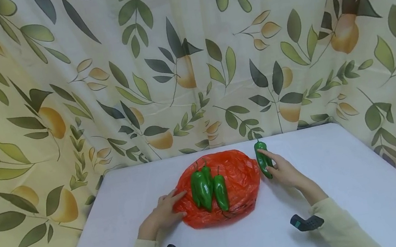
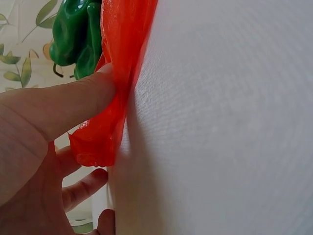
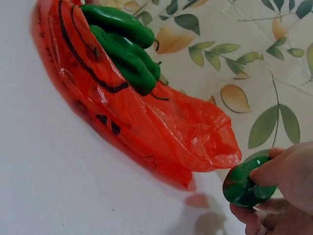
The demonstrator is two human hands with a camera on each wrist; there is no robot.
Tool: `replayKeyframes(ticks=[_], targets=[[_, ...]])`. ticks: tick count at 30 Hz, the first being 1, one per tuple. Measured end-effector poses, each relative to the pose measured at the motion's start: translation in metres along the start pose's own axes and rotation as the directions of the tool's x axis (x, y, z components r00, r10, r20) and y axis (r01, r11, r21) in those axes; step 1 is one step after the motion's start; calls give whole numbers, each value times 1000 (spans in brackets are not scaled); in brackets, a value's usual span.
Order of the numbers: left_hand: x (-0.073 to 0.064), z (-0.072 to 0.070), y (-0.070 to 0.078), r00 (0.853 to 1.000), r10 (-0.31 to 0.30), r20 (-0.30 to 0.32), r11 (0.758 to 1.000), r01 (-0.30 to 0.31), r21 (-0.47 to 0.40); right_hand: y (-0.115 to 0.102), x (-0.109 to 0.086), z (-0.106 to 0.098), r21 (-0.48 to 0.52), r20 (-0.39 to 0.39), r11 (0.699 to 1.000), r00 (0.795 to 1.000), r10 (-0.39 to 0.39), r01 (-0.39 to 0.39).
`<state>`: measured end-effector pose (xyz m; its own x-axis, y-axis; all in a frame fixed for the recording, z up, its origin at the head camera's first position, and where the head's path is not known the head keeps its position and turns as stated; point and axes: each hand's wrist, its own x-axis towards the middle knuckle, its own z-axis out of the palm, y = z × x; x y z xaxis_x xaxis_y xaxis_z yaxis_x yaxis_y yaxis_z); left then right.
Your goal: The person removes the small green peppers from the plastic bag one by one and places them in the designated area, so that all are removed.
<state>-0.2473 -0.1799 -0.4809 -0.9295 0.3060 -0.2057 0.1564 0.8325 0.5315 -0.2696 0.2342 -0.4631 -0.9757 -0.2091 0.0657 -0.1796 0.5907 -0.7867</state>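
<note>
Leaf-and-fruit printed cloth (image 1: 216,66) hangs behind and beside a white desk (image 1: 310,162), its folds reaching the far edge. On the desk a crumpled red plastic bag (image 1: 237,177) lies spread, with a cluster of green peppers (image 1: 203,188), at least three, resting on it. The single pepper (image 1: 262,161) is just beyond the bag's right edge, pinched between the thumb and fingers of the right grip (image 1: 285,173); whether its lower end touches the desk, I cannot tell. The left grip (image 1: 163,212) is spread and relaxed, thumb and fingers resting at the bag's left rim.

Slipping looks the likeliest trouble: the pepper's skin is glossy and only fingertips hold it, so a loose pinch could let it roll off the nearby far edge. The plastic is thin and puckered; a tug from the left could tip the cluster, and brushing the right rim could drag it.
</note>
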Motion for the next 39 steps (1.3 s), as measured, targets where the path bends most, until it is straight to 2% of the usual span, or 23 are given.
replayKeyframes(ticks=[10, 16, 25, 32, 39], targets=[[-4, -1, 1, 999, -34, -1, 999, 34, 2, 12, 2, 7, -16, 42, 998, 997, 58, -57], [-6, -1, -1, 1000, -23, -6, 1000, 23, 8, 14, 2, 12, -30, 66, 997, 995, 75, -73], [-2, -1, 0, 1000, -13, -2, 1000, 13, 16, 19, 4, 15, -69, 50, 996, 997, 53, -50], [-1, -4, 3, 1000, -16, -3, 1000, 16, 24, 21, 5, 14, -93, 38, 993, 996, 82, -78], [0, -1, 1, 1000, -18, -2, 1000, 18, 19, 22, 2, 12, -111, 24, 992, 997, 69, -66]])
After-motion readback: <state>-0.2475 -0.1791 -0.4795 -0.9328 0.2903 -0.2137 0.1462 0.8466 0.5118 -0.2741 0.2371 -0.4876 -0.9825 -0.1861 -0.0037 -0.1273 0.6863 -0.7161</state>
